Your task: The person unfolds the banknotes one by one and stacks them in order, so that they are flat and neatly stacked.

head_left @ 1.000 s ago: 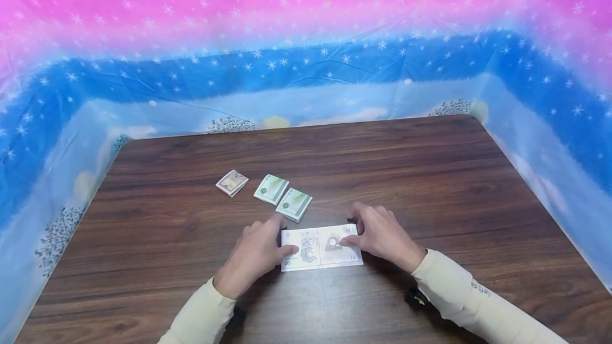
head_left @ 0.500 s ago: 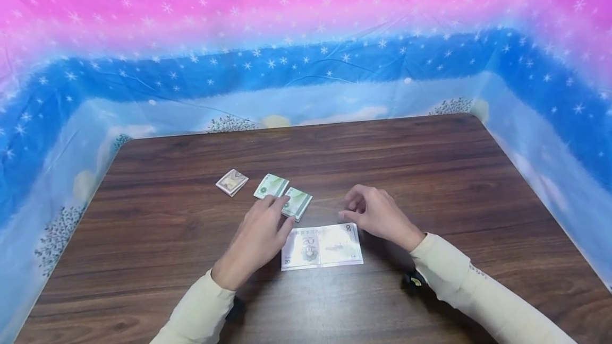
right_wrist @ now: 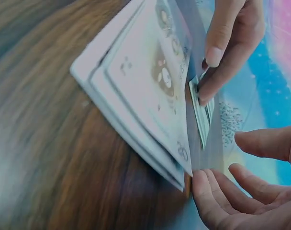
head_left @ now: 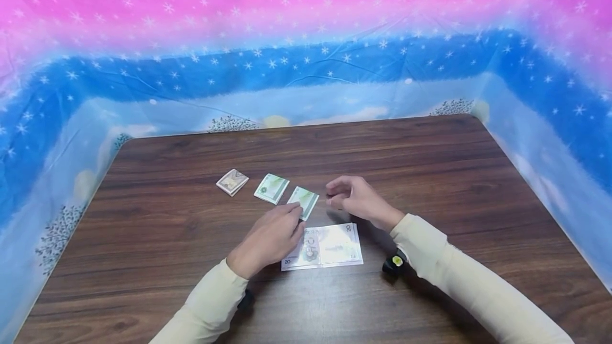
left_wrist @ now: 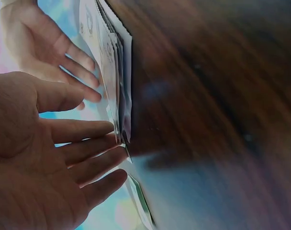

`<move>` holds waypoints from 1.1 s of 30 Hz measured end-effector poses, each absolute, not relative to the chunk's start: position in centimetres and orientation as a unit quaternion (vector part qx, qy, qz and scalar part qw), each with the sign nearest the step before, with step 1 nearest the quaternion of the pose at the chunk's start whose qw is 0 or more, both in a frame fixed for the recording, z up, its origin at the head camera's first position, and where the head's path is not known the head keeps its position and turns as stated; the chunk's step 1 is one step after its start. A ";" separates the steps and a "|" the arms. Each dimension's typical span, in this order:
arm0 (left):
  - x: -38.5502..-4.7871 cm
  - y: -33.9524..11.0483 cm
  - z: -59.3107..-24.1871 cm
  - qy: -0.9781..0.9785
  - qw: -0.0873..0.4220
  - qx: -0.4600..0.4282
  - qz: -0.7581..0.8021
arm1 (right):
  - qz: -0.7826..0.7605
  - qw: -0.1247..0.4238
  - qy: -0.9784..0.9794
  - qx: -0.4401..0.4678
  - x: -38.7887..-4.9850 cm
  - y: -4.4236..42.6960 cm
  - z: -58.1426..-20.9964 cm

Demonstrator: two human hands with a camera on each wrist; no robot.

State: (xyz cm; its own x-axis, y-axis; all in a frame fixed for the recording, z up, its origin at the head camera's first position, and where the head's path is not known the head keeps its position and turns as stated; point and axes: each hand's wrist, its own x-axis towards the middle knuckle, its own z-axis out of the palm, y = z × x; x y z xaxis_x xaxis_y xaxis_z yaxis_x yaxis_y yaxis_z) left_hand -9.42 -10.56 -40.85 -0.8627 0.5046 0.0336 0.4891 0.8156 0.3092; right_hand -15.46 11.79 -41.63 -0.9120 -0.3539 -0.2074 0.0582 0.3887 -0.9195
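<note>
My left hand point(head_left: 271, 235) reaches over the left part of a stack of 20 banknotes point(head_left: 340, 248), its fingertips on a folded green banknote point(head_left: 307, 200). Those fingers look extended in the left wrist view. To the right of that green note, my right hand point(head_left: 363, 195) hovers with thumb and fingers apart, holding nothing. The banknote stack point(right_wrist: 145, 81) lies flat with its sheets slightly offset in the right wrist view. Another folded green banknote point(head_left: 271, 188) lies just left of the touched one.
A folded brownish banknote point(head_left: 232, 182) lies farther left on the dark wooden table point(head_left: 406, 158). A pink and blue snowflake-patterned cloth point(head_left: 306, 62) surrounds the table's back and sides.
Both hands have come off the banknote stack. My left hand has moved onto the nearer green banknote, which has shifted slightly right. My right hand has moved away from me and left.
</note>
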 end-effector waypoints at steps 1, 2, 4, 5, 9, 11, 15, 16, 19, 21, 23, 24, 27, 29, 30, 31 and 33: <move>-9.5 -10.5 -40.8 0.952 0.028 0.264 0.153 | -0.552 0.196 0.806 -0.084 -15.6 11.6 -41.6; -9.6 -10.4 -40.8 0.951 0.033 0.267 0.151 | -0.558 0.202 0.801 -0.077 -15.8 11.5 -41.7; -9.8 -10.2 -40.8 0.950 0.041 0.271 0.151 | -0.565 0.213 0.795 -0.062 -16.0 11.2 -41.7; -9.9 -10.1 -40.8 0.950 0.045 0.272 0.150 | -0.568 0.218 0.791 -0.056 -16.1 11.2 -41.7; -10.1 -9.8 -40.8 0.948 0.058 0.275 0.151 | -0.583 0.232 0.778 -0.034 -16.2 11.1 -41.5; -10.2 -9.7 -40.8 0.947 0.062 0.277 0.153 | -0.592 0.235 0.770 -0.027 -16.3 11.1 -41.4; -10.3 -9.6 -40.8 0.944 0.068 0.279 0.160 | -0.623 0.242 0.744 -0.006 -16.4 11.0 -41.2; -10.4 -9.6 -40.7 0.943 0.069 0.282 0.163 | -0.632 0.244 0.735 0.002 -16.5 10.9 -41.3; -10.4 -9.6 -40.7 0.940 0.079 0.286 0.170 | -0.660 0.242 0.711 0.025 -16.6 10.7 -41.6; -10.4 -9.5 -40.7 0.937 0.086 0.289 0.176 | -0.671 0.236 0.702 0.034 -16.7 10.6 -41.8; -10.4 -9.5 -40.6 0.936 0.093 0.289 0.177 | -0.675 0.229 0.700 0.036 -16.8 10.6 -42.0; -10.4 -9.4 -40.5 0.935 0.095 0.290 0.178 | -0.673 0.226 0.703 0.035 -16.8 10.6 -42.1; -10.4 -9.4 -40.5 0.933 0.097 0.288 0.194 | -0.665 0.215 0.715 0.035 -16.9 10.6 -42.3; -10.4 -9.4 -40.4 0.931 0.088 0.277 0.220 | -0.661 0.205 0.721 0.036 -16.9 10.7 -42.4; -10.4 -9.4 -40.4 0.931 0.078 0.266 0.237 | -0.663 0.201 0.720 0.041 -16.8 10.7 -42.4; -10.3 -9.5 -40.4 0.932 0.065 0.251 0.254 | -0.665 0.197 0.719 0.045 -16.8 10.8 -42.3; -10.2 -9.6 -40.3 0.934 0.036 0.212 0.287 | -0.672 0.188 0.715 0.052 -16.7 11.0 -42.1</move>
